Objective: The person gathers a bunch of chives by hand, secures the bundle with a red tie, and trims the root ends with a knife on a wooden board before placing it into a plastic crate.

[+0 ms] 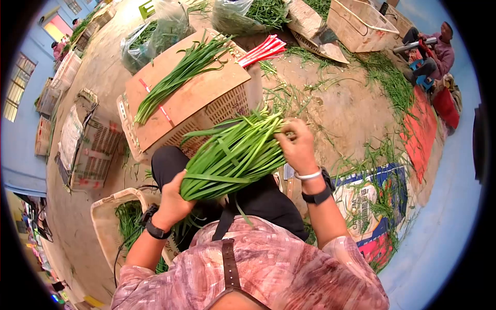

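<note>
A loose bunch of garlic chives (235, 150) lies across my lap, its long flat leaves to the left and pale cut ends to the right. My left hand (175, 194) is wrapped round the leafy end. At the stem end, my right hand (298, 147) has its fingers curled in a pinch against the stems; whether it grips a single stalk is too small to tell. In front of me, a smaller bunch of chives (181, 77) rests on a brown board (227, 77) on top of an upturned plastic crate (206, 124). Red-and-white tie strips (262, 50) lie at the board's far right corner.
A crate with chives (98, 217) stands by my left side. Plastic bags of chives (155, 41) and a pale crate (361, 26) are at the back. Loose chives cover a printed sack (361, 206) on my right. Another person (442, 51) sits at the far right.
</note>
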{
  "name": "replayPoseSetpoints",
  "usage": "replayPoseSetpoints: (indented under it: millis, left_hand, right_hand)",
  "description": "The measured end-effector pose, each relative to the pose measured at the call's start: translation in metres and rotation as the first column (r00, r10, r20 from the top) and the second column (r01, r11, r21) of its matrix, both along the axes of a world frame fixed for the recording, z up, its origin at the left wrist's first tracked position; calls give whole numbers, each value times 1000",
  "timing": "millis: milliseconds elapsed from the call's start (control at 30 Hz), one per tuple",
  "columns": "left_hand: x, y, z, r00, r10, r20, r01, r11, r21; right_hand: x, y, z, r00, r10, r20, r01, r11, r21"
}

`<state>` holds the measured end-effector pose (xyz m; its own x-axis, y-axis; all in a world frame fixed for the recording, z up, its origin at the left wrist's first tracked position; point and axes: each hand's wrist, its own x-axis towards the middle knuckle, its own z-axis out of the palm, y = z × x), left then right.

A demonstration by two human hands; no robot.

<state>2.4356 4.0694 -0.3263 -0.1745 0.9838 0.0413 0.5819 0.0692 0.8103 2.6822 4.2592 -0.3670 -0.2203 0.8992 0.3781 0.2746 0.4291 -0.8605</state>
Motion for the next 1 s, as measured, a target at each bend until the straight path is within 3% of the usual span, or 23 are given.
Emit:
replayPoseSetpoints:
  millis: [67, 100, 167, 267, 367, 400, 467, 500, 567, 633, 667, 767, 867, 967, 1000]
  left_hand:
    - [-4, 1, 4, 999, 30, -27, -31, 1000, -3]
    - [-6, 1, 0, 999, 23, -24, -23, 999, -28]
    - [-7, 0, -20, 983, -12, -185, 19, 999, 36]
    - [-11, -4, -30, 973, 10, -231, -13, 1000, -12]
    - [-8, -1, -29, 964, 15, -267, -17, 1000, -3]
    - [-8, 0, -28, 959, 7, -284, -6, 1000, 3]
    - [-9, 3, -26, 949, 9, -316, 10, 998, 59]
    - [-10, 5, -25, 944, 25, -330, 12, 994, 108]
    - [-19, 14, -19, 925, 91, -368, 25, 954, 297]
    - [-32, 14, 2, 789, 217, -575, 50, 910, 412]
    - [-30, 19, 17, 717, 293, -632, 90, 861, 501]
    - [-55, 19, -18, 614, 268, -743, 144, 887, 439]
    - [-59, 16, -49, 573, 208, -792, 102, 942, 321]
    - [-59, 2, -66, 619, 191, -762, 66, 954, 292]
    - [-64, 4, -72, 625, 195, -756, 70, 950, 303]
  right_hand:
    - [10, 0, -6, 980, -29, -199, 21, 999, -45]
    - [18, 9, -18, 965, -74, -252, 21, 978, -206]
    - [37, 36, -44, 921, -196, -337, 5, 870, -492]
    - [84, 67, -83, 682, -601, -416, 108, 646, -756]
    - [71, 45, -58, 938, -309, -157, 177, 816, -550]
    - [59, 34, -35, 961, -156, -227, 19, 860, -510]
    - [35, 17, 6, 969, 97, -226, -214, 789, -576]
    - [24, 14, 3, 978, 208, -12, -195, 892, -408]
    - [12, 11, 6, 979, 176, 100, -138, 942, -306]
    - [18, 4, 25, 951, 163, -263, -269, 857, -439]
    - [21, 0, 36, 931, 178, -320, -315, 835, -452]
    - [18, -1, 16, 908, 224, -355, -374, 814, -444]
    - [35, 5, -26, 934, 169, -314, -333, 725, -602]
    - [59, 5, -39, 940, 9, -341, -216, 789, -575]
    - [74, 14, -47, 967, -94, -235, -54, 829, -556]
